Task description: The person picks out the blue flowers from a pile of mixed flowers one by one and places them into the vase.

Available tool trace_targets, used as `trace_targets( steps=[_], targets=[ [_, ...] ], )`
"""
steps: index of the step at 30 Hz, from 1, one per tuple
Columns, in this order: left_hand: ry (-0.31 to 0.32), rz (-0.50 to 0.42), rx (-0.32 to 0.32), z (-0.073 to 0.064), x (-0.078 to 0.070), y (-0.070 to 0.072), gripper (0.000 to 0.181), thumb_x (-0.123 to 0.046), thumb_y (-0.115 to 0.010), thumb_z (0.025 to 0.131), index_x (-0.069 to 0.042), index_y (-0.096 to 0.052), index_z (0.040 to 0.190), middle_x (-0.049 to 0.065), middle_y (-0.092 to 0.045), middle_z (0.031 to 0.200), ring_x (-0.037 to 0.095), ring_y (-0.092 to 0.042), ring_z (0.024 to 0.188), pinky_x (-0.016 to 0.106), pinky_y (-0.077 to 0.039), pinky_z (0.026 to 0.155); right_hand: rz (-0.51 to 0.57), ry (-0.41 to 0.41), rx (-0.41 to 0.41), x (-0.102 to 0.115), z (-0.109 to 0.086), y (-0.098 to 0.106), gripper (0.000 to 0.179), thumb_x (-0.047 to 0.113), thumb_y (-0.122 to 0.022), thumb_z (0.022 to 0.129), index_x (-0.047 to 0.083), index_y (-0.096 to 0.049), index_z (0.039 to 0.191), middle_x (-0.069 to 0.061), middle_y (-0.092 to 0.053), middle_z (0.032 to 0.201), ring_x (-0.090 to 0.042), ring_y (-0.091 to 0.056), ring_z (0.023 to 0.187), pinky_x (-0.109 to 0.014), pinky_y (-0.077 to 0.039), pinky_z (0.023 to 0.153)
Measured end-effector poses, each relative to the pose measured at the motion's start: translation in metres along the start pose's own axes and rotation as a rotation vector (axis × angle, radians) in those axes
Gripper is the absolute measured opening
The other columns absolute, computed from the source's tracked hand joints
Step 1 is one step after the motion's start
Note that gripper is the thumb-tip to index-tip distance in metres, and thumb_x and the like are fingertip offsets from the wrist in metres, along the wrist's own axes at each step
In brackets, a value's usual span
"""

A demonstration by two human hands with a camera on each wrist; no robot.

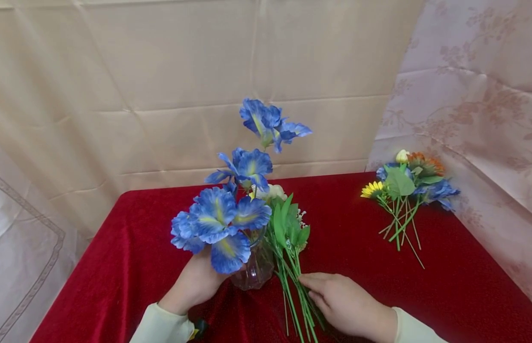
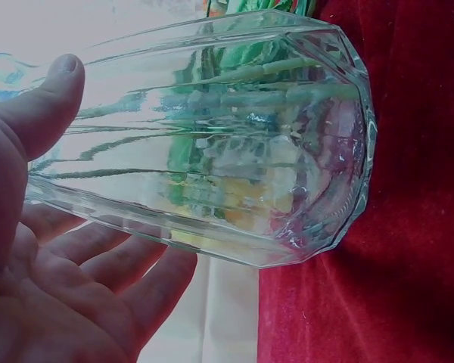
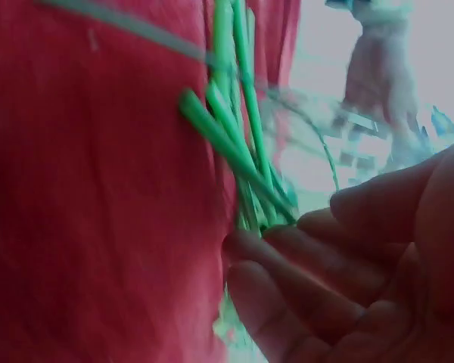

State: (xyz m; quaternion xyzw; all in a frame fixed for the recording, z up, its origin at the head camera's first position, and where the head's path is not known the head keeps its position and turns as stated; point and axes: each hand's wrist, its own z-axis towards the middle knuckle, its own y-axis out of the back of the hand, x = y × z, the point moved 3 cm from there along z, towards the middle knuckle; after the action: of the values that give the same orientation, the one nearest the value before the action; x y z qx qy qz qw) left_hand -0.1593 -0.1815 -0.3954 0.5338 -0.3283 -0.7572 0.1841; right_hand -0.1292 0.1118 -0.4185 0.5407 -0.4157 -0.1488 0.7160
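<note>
Vase [image 1: 255, 275] occupies the centre of the red-draped worktop [image 1: 343, 238], fingers of the left hand [image 1: 197, 278] gripping it; the right hand [image 1: 349, 305] touches stems [image 1: 293, 267], fingers loosely extended; cream fabric [image 1: 184, 71] hangs at twelve o'clock.

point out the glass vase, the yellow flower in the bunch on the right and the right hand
Glass vase [image 2: 227, 151]: left wrist view, middle of its clear side
Yellow flower [image 1: 371, 189]: head view, on its petals
Right hand [image 1: 348, 303]: head view, back of the hand

Red tablecloth [image 1: 107, 267]; beige drape [image 1: 184, 62] behind; flower-patterned pink drape [image 1: 485, 109] at right.
</note>
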Motion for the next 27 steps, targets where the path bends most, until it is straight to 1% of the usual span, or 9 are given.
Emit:
trace_targets(
  steps=[3,5,8,11,13,15,19,23,27],
  targets=[
    [-0.002,-0.001,0.005,0.001,0.0,0.0,0.069,-0.038,-0.074,0.09,-0.012,-0.045,0.147,0.001,-0.053,0.141,0.021,-0.049,0.129,0.051,-0.041,0.102,-0.029,-0.062,-0.068,-0.013,0.001,0.016,0.031,0.012,-0.063,0.097,0.003,-0.067,0.127,-0.006,-0.067,0.123,-0.023,-0.062,0.115,-0.045,-0.05,0.093],
    [-0.005,-0.003,0.005,0.002,0.0,0.0,0.069,-0.038,-0.074,0.09,-0.012,-0.044,0.147,0.001,-0.053,0.141,0.02,-0.049,0.129,0.051,-0.042,0.102,-0.062,-0.138,-0.109,-0.028,0.0,0.029,0.027,0.013,-0.065,0.096,0.003,-0.069,0.121,-0.007,-0.069,0.118,-0.026,-0.064,0.11,-0.048,-0.051,0.091],
    [-0.002,-0.014,0.004,0.002,0.0,0.0,0.068,-0.037,-0.074,0.091,-0.013,-0.044,0.148,0.001,-0.052,0.142,0.02,-0.048,0.13,0.051,-0.041,0.102,-0.139,-0.232,-0.173,-0.056,-0.005,0.049,0.02,0.01,-0.068,0.093,0.001,-0.072,0.11,-0.01,-0.071,0.105,-0.031,-0.068,0.097,-0.05,-0.053,0.083],
    [-0.001,-0.007,0.001,0.001,-0.001,0.0,0.068,-0.036,-0.074,0.091,-0.013,-0.045,0.147,0.0,-0.052,0.143,0.019,-0.048,0.129,0.051,-0.042,0.102,-0.213,-0.327,-0.206,-0.089,-0.017,0.065,0.011,0.005,-0.069,0.088,0.001,-0.072,0.098,-0.01,-0.071,0.09,-0.033,-0.068,0.082,-0.051,-0.054,0.072],
    [-0.004,0.0,-0.005,0.001,-0.001,0.0,0.068,-0.036,-0.074,0.091,-0.013,-0.044,0.147,0.0,-0.052,0.142,0.019,-0.048,0.129,0.051,-0.042,0.102,-0.249,-0.397,-0.206,-0.111,-0.028,0.073,0.002,0.002,-0.067,0.086,0.002,-0.069,0.088,-0.008,-0.067,0.078,-0.034,-0.066,0.071,-0.051,-0.052,0.063],
    [-0.014,0.019,-0.016,0.0,-0.002,0.0,0.067,-0.036,-0.074,0.091,-0.013,-0.045,0.146,0.0,-0.054,0.14,0.018,-0.05,0.127,0.051,-0.043,0.101,-0.271,-0.473,-0.189,-0.13,-0.041,0.079,0.007,0.001,-0.064,0.086,0.004,-0.063,0.079,-0.007,-0.062,0.07,-0.034,-0.063,0.063,-0.051,-0.05,0.056],
    [-0.027,0.036,-0.022,0.0,-0.002,0.001,0.066,-0.036,-0.073,0.092,-0.012,-0.045,0.146,0.002,-0.054,0.14,0.02,-0.05,0.127,0.052,-0.043,0.101,-0.251,-0.584,-0.115,-0.159,-0.063,0.086,0.013,0.004,-0.061,0.086,0.005,-0.057,0.073,-0.008,-0.056,0.066,-0.034,-0.059,0.059,-0.051,-0.047,0.052],
    [-0.024,0.014,-0.011,0.0,-0.002,0.001,0.068,-0.037,-0.073,0.092,-0.012,-0.044,0.147,0.002,-0.053,0.142,0.021,-0.049,0.129,0.052,-0.042,0.102,-0.236,-0.609,-0.06,-0.173,-0.072,0.086,0.013,0.006,-0.064,0.084,0.003,-0.058,0.073,-0.009,-0.056,0.067,-0.034,-0.059,0.061,-0.053,-0.049,0.055],
    [-0.022,0.01,-0.004,0.001,-0.001,0.001,0.068,-0.037,-0.073,0.091,-0.012,-0.044,0.147,0.001,-0.053,0.141,0.021,-0.049,0.129,0.052,-0.042,0.101,-0.245,-0.601,-0.044,-0.18,-0.073,0.085,0.013,0.007,-0.066,0.085,0.002,-0.06,0.074,-0.01,-0.057,0.068,-0.035,-0.059,0.062,-0.054,-0.049,0.057]
  ],
)
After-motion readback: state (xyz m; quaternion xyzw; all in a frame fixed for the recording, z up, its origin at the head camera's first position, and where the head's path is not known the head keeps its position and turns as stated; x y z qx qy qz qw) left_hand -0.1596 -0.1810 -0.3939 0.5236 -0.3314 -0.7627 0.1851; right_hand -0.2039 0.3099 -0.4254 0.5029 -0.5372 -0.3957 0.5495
